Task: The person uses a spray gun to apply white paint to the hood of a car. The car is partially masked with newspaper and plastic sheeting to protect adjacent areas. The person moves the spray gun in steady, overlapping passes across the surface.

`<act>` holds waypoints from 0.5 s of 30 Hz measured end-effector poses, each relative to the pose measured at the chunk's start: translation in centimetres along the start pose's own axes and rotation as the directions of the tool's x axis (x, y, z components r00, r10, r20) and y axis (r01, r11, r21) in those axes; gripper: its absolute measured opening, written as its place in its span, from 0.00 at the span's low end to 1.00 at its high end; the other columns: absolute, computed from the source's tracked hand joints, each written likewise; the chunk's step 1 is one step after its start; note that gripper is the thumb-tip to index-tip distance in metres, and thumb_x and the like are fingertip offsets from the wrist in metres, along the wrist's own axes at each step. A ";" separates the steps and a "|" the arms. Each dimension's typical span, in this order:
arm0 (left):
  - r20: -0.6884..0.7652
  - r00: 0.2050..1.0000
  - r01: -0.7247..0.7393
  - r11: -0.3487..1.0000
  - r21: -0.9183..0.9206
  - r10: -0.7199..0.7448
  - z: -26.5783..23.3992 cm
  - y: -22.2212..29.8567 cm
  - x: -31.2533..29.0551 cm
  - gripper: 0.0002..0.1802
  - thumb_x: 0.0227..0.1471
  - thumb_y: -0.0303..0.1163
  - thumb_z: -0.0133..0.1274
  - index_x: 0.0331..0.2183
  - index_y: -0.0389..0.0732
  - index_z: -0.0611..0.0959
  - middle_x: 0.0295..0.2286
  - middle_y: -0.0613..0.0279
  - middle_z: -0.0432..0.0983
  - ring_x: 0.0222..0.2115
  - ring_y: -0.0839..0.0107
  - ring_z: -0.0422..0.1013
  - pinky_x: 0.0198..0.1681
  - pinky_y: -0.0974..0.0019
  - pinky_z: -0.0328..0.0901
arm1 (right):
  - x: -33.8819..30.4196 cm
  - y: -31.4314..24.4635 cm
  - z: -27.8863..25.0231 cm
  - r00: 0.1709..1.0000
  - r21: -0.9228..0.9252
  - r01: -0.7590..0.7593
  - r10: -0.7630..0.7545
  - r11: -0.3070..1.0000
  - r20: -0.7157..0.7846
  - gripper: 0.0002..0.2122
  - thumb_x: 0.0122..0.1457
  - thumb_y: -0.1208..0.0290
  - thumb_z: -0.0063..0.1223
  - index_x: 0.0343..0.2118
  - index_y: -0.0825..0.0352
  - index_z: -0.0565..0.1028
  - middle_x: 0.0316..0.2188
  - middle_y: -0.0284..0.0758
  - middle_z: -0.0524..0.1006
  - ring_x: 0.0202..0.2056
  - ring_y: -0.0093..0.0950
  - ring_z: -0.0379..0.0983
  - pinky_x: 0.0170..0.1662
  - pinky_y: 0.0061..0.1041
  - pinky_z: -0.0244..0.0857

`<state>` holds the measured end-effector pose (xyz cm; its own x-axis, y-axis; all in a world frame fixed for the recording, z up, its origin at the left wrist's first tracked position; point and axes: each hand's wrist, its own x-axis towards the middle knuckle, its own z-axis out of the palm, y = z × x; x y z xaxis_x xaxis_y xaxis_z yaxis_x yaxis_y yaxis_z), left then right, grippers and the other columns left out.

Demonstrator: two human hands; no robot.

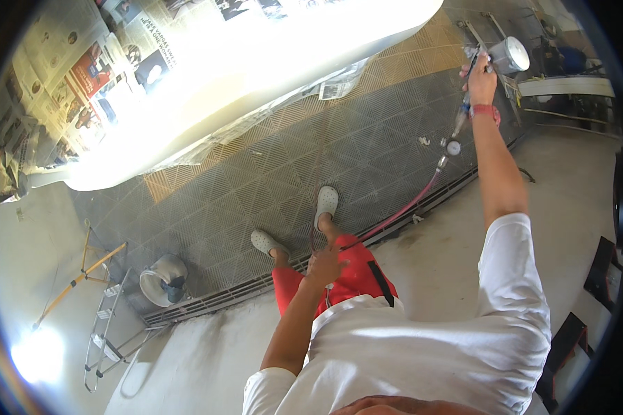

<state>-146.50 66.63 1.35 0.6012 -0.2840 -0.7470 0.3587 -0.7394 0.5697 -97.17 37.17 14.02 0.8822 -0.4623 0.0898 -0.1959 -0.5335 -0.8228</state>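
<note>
Two bare hands in the one view, from the head. Right hand [482, 79] out at far right, fingers wrapped round a metal spray gun [473, 57] that seems to carry a white cylindrical cup [512, 55]; whether the trigger is pulled, cannot tell. Below the grip, a round pale-faced gauge [453, 148], then a thin pinkish-red hose [414, 202] running near and left toward the person's legs. Left hand [325, 267] low, in front of red shorts [356, 270], fingers partly curled; the hose passes close by, but whether they grip it cannot be told.

Long white curved panel [256, 86] fills the far left and middle, well apart from the gun. Printed newspaper sheets [76, 72] cover the area beyond it at left; more paper shows under its near edge.

Progress, as judged: covering-up looks done, gun connected and in hand, so work appears under way. Paper not yet off. How much of the panel is coated, no telling.

Hard to make out: glare wipes out most of the panel's surface, and its far side is cut off by the frame. Gun's nozzle and its aim unclear behind the fingers. Contents of the white bucket [149, 289] at left: something dark, not identifiable.
</note>
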 end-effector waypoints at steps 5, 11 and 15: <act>0.019 0.992 0.119 0.989 0.085 -0.121 4.6 -9.1 -2.2 0.32 0.59 0.53 0.56 0.57 0.43 0.75 0.53 0.49 0.76 0.56 0.49 0.71 0.57 0.45 0.66 | -14.7 -2.1 2.7 0.960 0.191 -0.123 0.068 0.974 0.272 0.28 0.74 0.49 0.35 0.45 0.74 0.77 0.28 0.38 0.82 0.26 0.23 0.80 0.18 0.21 0.67; 0.014 0.976 0.218 0.974 -0.069 -0.217 10.5 -21.4 -8.2 0.29 0.59 0.54 0.56 0.54 0.46 0.77 0.54 0.49 0.75 0.57 0.48 0.70 0.58 0.46 0.66 | -37.5 -5.6 9.2 0.834 0.324 -0.241 0.024 0.915 0.552 0.20 0.74 0.57 0.43 0.53 0.70 0.76 0.31 0.34 0.83 0.31 0.19 0.79 0.20 0.18 0.66; -0.281 0.938 0.100 0.934 -0.343 -0.204 11.7 -28.4 -13.8 0.28 0.60 0.53 0.55 0.53 0.43 0.78 0.50 0.46 0.78 0.53 0.46 0.73 0.55 0.49 0.68 | -51.1 -8.9 14.8 0.774 0.408 -0.120 -0.172 0.905 0.609 0.22 0.72 0.67 0.45 0.67 0.60 0.67 0.31 0.37 0.83 0.34 0.22 0.80 0.40 0.25 0.74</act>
<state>-173.35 84.38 -8.53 0.6913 0.0555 -0.7204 0.6401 -0.5095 0.5750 -134.18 76.05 8.47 0.9776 0.1649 -0.1308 -0.1083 -0.1389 -0.9844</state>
